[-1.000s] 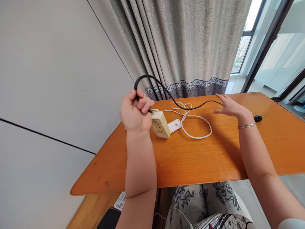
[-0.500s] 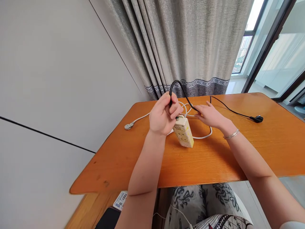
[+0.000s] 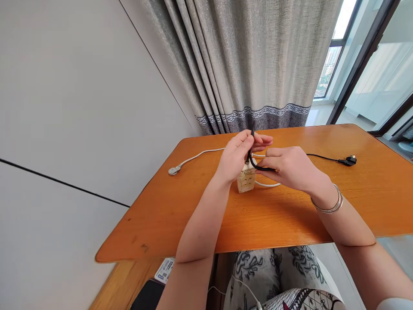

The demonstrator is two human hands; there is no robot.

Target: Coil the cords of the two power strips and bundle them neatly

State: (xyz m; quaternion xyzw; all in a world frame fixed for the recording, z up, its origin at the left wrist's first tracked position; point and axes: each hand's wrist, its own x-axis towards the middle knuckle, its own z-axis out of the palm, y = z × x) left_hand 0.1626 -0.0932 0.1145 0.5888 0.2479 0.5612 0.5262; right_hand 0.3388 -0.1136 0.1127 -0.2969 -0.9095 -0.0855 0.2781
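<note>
My left hand [image 3: 237,157] pinches the black cable [image 3: 254,165] just above a cream power strip [image 3: 246,181], which hangs tilted over the orange wooden table [image 3: 226,215]. Close beside it, my right hand [image 3: 288,168] is closed on the same black cable where it bends. From there the cable runs right along the table to its black plug [image 3: 350,161]. A white cable [image 3: 196,157] lies behind my hands and ends in a white plug [image 3: 174,171] at the left.
A grey curtain [image 3: 251,64] hangs behind the table, with a plain wall at left and a window at right. Below the table edge are my patterned lap [image 3: 274,275], a dark object [image 3: 148,297] and a labelled card [image 3: 164,270].
My hands came together at mid-table. The left hand carried the strip rightward from the left side, and the right hand took hold of the black cable. The tall cable loop has collapsed.
</note>
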